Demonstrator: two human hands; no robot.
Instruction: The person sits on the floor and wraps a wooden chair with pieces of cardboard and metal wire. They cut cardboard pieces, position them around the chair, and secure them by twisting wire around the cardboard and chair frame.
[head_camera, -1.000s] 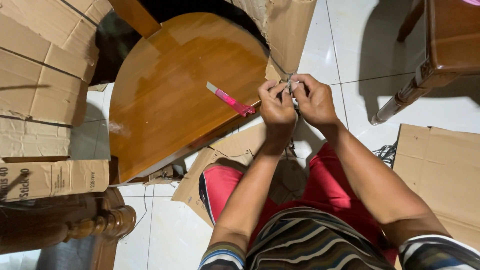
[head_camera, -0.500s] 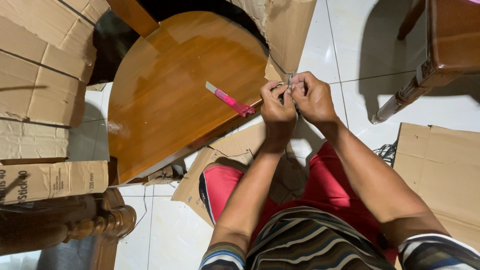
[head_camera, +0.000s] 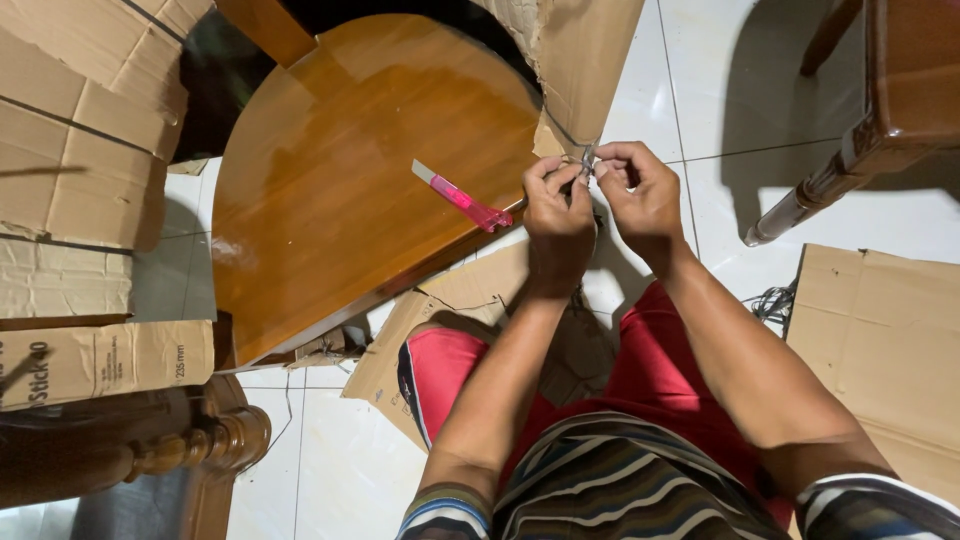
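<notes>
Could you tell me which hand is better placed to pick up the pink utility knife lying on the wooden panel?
Probably the left hand: it is on the side of the pink utility knife, whose handle end lies just beside it. The right hand is farther away, pinching the thin cord.

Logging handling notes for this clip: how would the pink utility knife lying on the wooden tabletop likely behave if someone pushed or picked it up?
The pink utility knife looks slim and plastic-bodied, so probably light and stiff. It lies flat on the glossy wooden tabletop, so a push would likely make it slide or spin rather than roll. Its pale blade end appears extended, so gripping the pink handle seems safer.
</notes>
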